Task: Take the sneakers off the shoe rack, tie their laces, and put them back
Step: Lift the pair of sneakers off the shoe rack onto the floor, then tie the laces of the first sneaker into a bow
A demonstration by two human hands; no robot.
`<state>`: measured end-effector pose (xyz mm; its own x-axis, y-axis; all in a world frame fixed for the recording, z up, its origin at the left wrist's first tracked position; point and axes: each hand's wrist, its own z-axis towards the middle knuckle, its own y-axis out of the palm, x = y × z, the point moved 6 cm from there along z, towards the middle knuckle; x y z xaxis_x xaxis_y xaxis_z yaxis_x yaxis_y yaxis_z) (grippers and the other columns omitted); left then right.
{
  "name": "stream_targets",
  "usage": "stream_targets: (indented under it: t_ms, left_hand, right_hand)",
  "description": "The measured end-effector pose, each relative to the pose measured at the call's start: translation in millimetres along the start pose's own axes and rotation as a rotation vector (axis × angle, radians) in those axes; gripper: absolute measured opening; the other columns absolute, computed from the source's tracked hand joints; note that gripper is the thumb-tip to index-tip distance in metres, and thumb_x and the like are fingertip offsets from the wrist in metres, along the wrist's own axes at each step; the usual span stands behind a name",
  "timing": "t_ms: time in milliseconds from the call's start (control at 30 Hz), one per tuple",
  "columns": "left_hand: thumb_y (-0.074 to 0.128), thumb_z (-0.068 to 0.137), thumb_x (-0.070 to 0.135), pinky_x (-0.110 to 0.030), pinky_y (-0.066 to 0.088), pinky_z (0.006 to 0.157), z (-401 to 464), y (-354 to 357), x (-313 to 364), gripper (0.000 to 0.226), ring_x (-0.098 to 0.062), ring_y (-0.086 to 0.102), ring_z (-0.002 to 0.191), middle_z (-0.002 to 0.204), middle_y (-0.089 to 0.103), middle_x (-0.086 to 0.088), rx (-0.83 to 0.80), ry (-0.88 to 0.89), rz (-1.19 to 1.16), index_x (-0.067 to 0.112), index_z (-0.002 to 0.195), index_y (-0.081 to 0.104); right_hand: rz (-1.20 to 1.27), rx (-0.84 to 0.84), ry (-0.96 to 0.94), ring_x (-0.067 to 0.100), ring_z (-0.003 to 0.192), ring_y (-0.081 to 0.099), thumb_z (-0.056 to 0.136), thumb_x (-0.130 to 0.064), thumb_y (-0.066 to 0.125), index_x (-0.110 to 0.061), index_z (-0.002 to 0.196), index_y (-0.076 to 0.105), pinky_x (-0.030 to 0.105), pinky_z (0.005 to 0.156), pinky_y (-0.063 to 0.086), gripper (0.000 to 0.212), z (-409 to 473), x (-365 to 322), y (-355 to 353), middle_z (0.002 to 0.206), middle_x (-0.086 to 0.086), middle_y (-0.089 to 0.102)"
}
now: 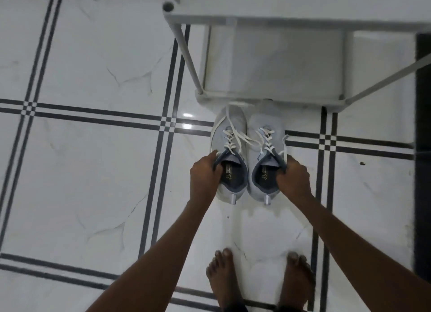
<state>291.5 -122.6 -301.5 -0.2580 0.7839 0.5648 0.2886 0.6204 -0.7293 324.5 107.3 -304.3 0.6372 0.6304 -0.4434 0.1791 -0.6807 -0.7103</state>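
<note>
- Two pale grey sneakers are sitting side by side on the tiled floor (93, 171), toes pointing at the white shoe rack (268, 99), heels toward the person.
- Left sneaker (229, 125) and right sneaker (268, 127) are touching or nearly touching along their inner sides; toe tips are lying just at the rack's lowest front rail.
- Left hand (204, 174) is gripping the outer collar of the left sneaker, fingers curling over the dark rim and into the opening, clamped on the collar edge.
- Right hand (293, 176) is doing the same on the outer collar of the right sneaker, fingers closed over the rim.
- White laces (240, 138) are hanging loose and untied; one strand from the left sneaker is trailing across onto the right one, another is running up over the left toe.
- Both insoles are showing dark with a small printed logo; text too small to read.
- Rack's visible shelves are showing bare white panels.
- Bare feet (224, 279) are standing at the lower edge, well behind the sneakers' heels.
- Floor is glossy white with dark double grid lines.
</note>
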Motion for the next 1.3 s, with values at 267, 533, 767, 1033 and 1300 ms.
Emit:
stream_targets:
  t_ms: [267, 533, 767, 1033, 1300]
  left_hand:
    - [0.055, 0.09, 0.007, -0.029, 0.049, 0.079, 41, 61, -65, 0.028, -0.025, 0.068, 0.089, 0.103, 0.074, -0.01, 0.143, 0.027, -0.101, 0.009, 0.117, 0.066]
    - [0.061, 0.09, 0.016, -0.042, 0.058, 0.086, 47, 50, -137, 0.04, -0.017, 0.068, 0.097, 0.117, 0.071, -0.002, 0.298, -0.014, -0.168, 0.017, 0.13, 0.062]
    - [0.062, 0.087, 0.055, -0.025, 0.053, 0.064, 65, 30, -146, 0.038, -0.005, 0.064, 0.071, 0.094, 0.071, 0.011, 0.14, 0.069, -0.113, 0.028, 0.114, 0.069]
    - [0.07, 0.087, 0.039, -0.012, 0.041, 0.052, 101, -18, -138, 0.017, 0.0, 0.053, 0.047, 0.059, 0.068, 0.008, -0.187, 0.105, 0.03, 0.025, 0.081, 0.078]
    - [0.079, 0.081, 0.031, -0.019, 0.049, 0.065, 92, 9, -136, 0.016, -0.008, 0.07, 0.073, 0.079, 0.077, 0.004, -0.113, 0.077, -0.009, 0.019, 0.092, 0.078]
  right_hand:
    - [-0.039, 0.027, -0.005, 0.046, 0.091, 0.062, 0.083, 0.002, 0.051, 0.001, 0.107, 0.055, 0.037, 0.073, 0.044, 0.024, 63, 42, 75, 0.095, 0.025, 0.067]
    - [-0.08, 0.467, -0.387, 0.036, 0.135, 0.038, 0.077, -0.019, 0.056, -0.001, 0.137, 0.043, 0.047, 0.113, 0.032, 0.064, 42, -30, 90, 0.14, 0.019, 0.049]
    - [0.02, 0.205, -0.638, 0.031, 0.106, 0.054, 0.082, 0.0, 0.05, -0.009, 0.114, 0.066, 0.032, 0.088, 0.041, 0.037, 54, -95, 171, 0.11, 0.009, 0.067]
    - [0.018, 0.113, -0.695, 0.03, 0.082, 0.06, 0.07, -0.01, 0.054, -0.019, 0.07, 0.067, 0.034, 0.069, 0.046, 0.015, 89, -99, 167, 0.084, 0.002, 0.067]
    - [-0.126, -0.167, -0.627, 0.024, 0.065, 0.071, 0.083, -0.01, 0.069, -0.02, 0.078, 0.074, 0.033, 0.061, 0.056, 0.012, 80, -97, 153, 0.078, 0.003, 0.074]
